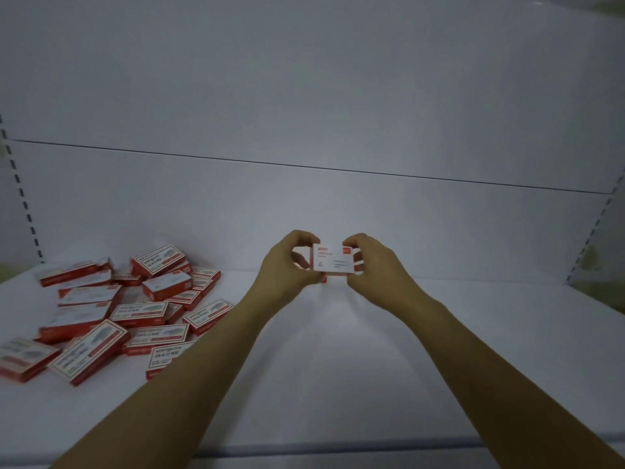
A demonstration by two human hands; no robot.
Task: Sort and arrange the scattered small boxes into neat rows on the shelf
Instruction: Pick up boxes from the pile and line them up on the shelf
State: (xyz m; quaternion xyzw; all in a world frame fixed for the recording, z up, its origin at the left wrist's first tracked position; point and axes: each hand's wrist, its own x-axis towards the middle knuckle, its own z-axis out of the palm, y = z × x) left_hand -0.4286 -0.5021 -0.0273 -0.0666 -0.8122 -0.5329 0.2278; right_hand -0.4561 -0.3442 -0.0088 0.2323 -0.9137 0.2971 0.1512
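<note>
The pile of boxes (115, 309) crowds the shelf (372, 384) from eight to ten o'clock. From twelve through six o'clock the surface lies open for a hand.

A plain white back wall (304, 96) fills the upper half of the view, crossed by a thin dark seam (304, 166) that slopes slightly down toward the right. At each side stands a pale upright strip with a column of small dark slots: the left strip (20, 191) leans in from the top, and the right strip (595, 231) leans the opposite way. Lighting is dim and bluish.
</note>
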